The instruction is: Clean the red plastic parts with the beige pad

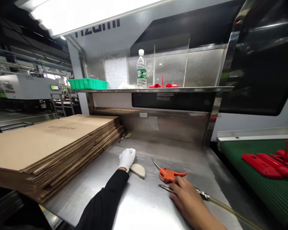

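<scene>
My left hand [127,158], in a white glove, rests on the steel table with its fingers curled in. Whatever they may hold is hidden. Right beside its wrist lies a cream, half-round pad [138,170]. My right hand [188,198] is bare and closed around a slim, dark metal tool [166,187], whose pointed end sticks out to the left. An orange air blow gun [167,174] lies just beyond those fingers, its bent nozzle pointing away. The hand hides part of its handle. A yellowish hose [228,208] runs from the gun's metal fitting toward the lower right.
Flat cardboard sheets [60,137] are stacked at left. A shelf [158,90] above holds a green bin [88,84], a water bottle [141,70] and red parts [163,85]. On the right, a green conveyor [244,179] carries red plastic parts [262,165]. A pen-like item [122,138] lies behind.
</scene>
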Available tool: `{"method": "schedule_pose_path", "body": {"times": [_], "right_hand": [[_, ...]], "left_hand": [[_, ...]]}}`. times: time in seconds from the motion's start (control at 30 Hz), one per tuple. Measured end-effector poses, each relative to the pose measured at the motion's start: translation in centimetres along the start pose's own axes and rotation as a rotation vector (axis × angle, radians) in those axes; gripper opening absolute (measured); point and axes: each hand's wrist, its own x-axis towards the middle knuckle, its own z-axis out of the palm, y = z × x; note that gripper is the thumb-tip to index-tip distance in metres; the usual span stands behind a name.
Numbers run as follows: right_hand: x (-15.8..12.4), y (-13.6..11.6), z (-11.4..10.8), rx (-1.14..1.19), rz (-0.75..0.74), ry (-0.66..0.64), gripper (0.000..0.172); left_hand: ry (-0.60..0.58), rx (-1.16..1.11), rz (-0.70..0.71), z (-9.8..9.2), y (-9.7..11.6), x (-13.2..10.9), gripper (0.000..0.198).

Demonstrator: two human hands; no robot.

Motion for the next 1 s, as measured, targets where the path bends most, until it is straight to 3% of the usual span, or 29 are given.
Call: {"method": "schedule_pose_path", "body": {"times": [0.17, 0.47, 0.8, 1.0], "right_hand": [[-0.3, 0.1, 0.4, -0.008, 0.032, 0.024, 0.02], [-0.7, 0.2, 0.6, 0.077, -0.063, -0.004, 0.016], [-1.0, -1.2, -0.3, 0.079, 0.036, -0.04, 0.009], [-1.3, -1.6, -0.4, 0.035, 0.094, -0.06, 0.032]], "left_hand": [[0.004, 0.012, 0.0, 0.0, 0.1, -0.1, 0.027], [-0.004, 0.023, -0.005, 0.1, 0.3, -0.2, 0.027], [-0.004, 0.04, -0.007, -0.1, 0.6, -0.3, 0.027], [0.021, 0.06, 0.018, 0.1, 1.4, -1.0, 0.027]]}}
